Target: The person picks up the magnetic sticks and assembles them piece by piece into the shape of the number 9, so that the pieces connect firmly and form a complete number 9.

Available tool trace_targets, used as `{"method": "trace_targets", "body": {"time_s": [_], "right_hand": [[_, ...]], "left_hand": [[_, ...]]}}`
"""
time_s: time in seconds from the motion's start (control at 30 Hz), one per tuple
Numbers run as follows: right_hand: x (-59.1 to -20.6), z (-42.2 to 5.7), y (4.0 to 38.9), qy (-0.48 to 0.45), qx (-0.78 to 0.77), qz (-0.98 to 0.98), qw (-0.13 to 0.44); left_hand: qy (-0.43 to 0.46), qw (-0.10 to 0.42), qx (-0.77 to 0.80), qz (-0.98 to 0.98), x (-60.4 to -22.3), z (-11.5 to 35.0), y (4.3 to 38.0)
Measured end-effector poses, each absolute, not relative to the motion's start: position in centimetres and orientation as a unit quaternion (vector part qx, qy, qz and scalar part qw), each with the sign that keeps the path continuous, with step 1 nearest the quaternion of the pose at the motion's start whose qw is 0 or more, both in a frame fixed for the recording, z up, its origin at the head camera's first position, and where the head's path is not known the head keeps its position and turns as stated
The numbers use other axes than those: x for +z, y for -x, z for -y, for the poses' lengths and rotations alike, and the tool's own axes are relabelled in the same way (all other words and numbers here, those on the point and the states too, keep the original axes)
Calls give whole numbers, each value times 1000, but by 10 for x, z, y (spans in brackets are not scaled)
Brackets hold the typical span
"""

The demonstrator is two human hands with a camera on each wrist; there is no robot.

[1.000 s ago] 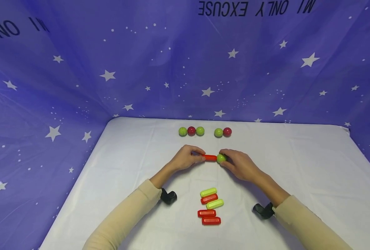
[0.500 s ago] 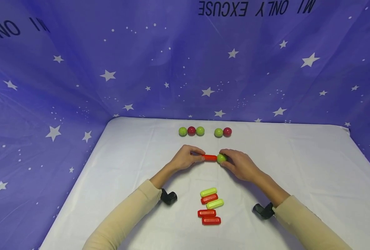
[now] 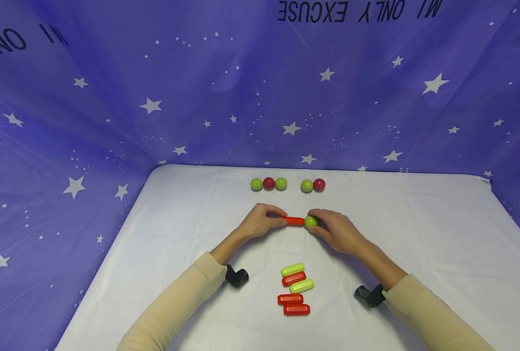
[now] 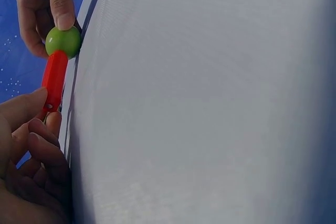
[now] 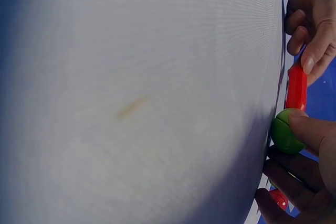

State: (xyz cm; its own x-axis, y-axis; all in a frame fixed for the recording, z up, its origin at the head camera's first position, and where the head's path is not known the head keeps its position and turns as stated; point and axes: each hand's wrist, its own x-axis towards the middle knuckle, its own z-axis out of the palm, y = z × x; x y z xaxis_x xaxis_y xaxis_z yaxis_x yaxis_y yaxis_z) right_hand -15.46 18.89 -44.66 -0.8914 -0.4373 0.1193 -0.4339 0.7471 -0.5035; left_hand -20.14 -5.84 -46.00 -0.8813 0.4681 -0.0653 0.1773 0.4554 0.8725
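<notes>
My left hand pinches one end of a red ridged plastic stick between thumb and fingers. The stick's other end meets a green ball, which the thumb and fingers of my right hand grip. In the left wrist view, the red stick and the green ball line up end to end, touching. The right wrist view gives the same pair, with a groove across the green ball. Whether the stick enters the ball is hidden.
Behind the hands sit two rows of balls, including a red ball and a green ball. Nearer lie several loose sticks, among them a yellow-green stick and a red stick. All rest on a white cloth.
</notes>
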Motion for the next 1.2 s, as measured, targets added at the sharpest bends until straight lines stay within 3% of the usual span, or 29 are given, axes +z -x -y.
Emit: {"method": "trace_targets", "body": {"time_s": [0.3, 0.77, 1.2], "right_hand": [[-448, -189, 155, 228, -266, -936, 6], [-449, -189, 155, 228, -270, -935, 5], [-448, -189, 154, 227, -269, -936, 6]], "left_hand": [[-179, 140, 495, -839, -458, 62, 201], [-54, 66, 576, -813, -455, 88, 222], [22, 46, 634, -771, -447, 102, 237]]}}
